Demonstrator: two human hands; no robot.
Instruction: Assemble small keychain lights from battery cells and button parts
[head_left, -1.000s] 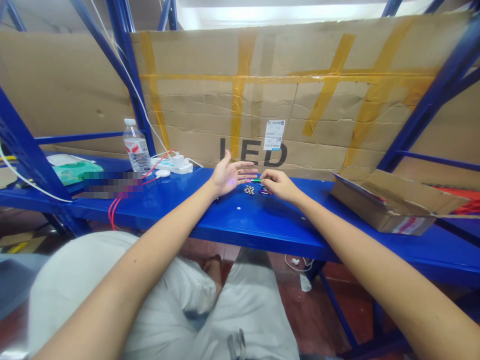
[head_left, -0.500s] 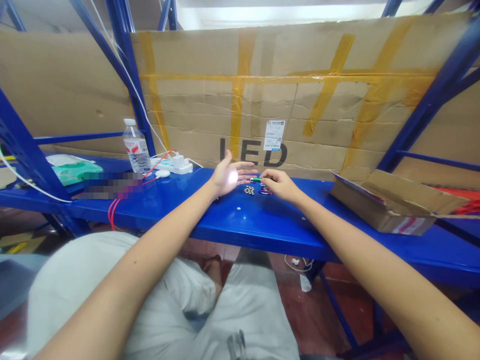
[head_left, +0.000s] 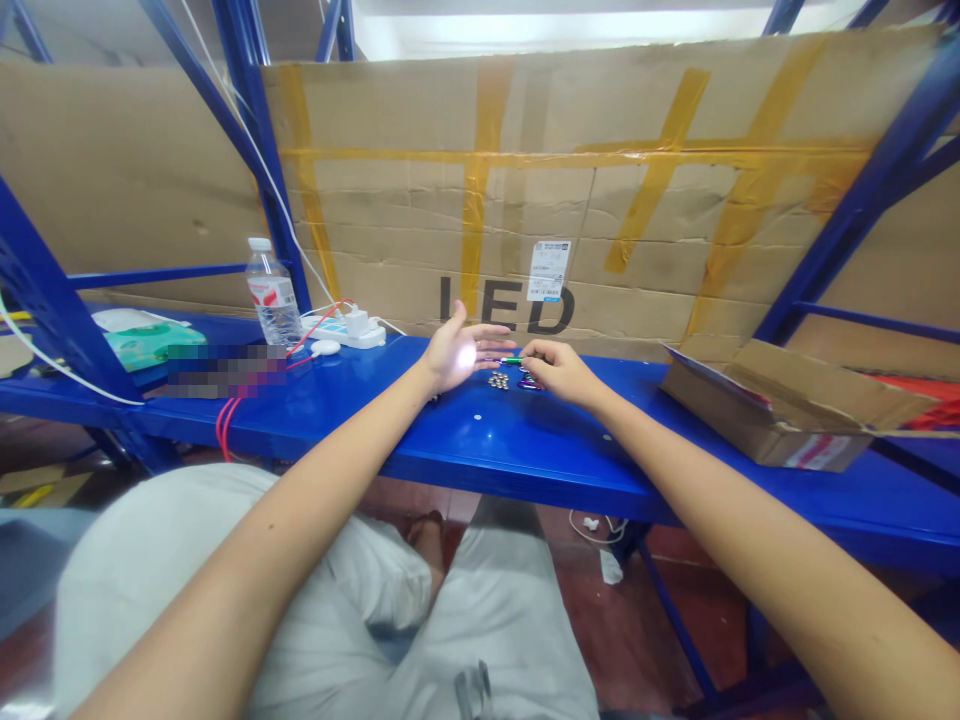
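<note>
Pinched in the fingers of my right hand (head_left: 559,370) is a small green flashlight (head_left: 512,360), its lit end pointing left. A bright white spot glows on the palm of my left hand (head_left: 452,350), which is held up with thumb raised and fingers spread, holding nothing. Just below the flashlight, a cluster of small shiny metal pieces (head_left: 498,381) lies on the blue shelf (head_left: 517,450). Beside them, partly under my right hand, sit a few small coloured metallic items (head_left: 529,381), too small to tell exactly.
An open cardboard box (head_left: 780,440) stands at the right. To the left are a water bottle (head_left: 271,300), a white power strip (head_left: 352,328) with cables and a green packet (head_left: 150,345). A large taped carton (head_left: 390,220) marked LED walls off the back.
</note>
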